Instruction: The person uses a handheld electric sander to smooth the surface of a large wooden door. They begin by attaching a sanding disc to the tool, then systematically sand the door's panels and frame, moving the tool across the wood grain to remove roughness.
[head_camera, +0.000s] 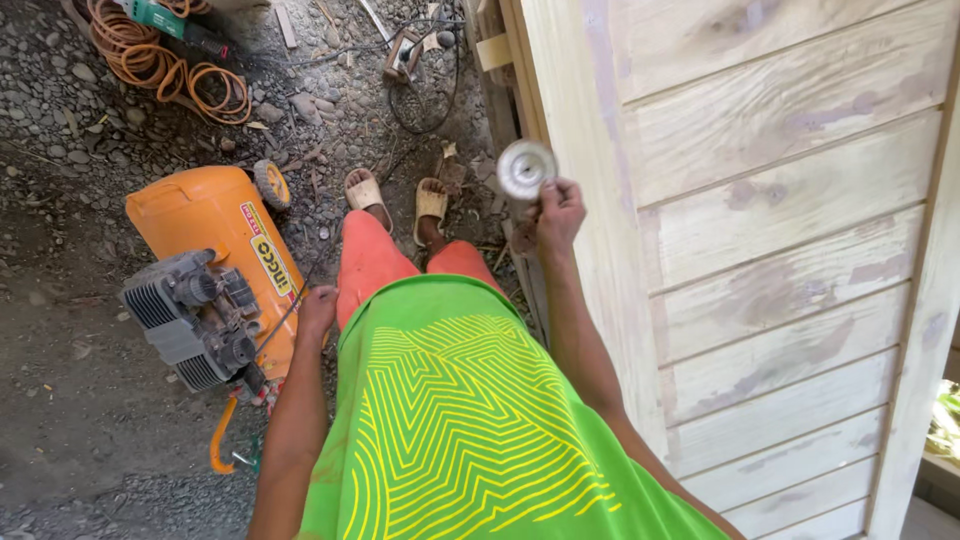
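Observation:
My right hand (558, 215) is raised in front of me and grips a tool with a round silvery-white sanding disc (525, 168) at its top, held just left of the pale wooden plank wall (780, 200). My left hand (318, 308) hangs at my side with its fingers curled; a thin dark cord seems to run by it, and I cannot tell whether it holds the cord. It is close to the orange air compressor (215, 270) on the ground. I wear a green shirt, orange shorts and tan sandals.
The ground is gravel and dirt. A coiled orange hose (160, 65) lies at the top left. Black cables and a small wooden block (402, 55) lie at the top middle. The plank wall fills the right side, with a vertical post (920, 380).

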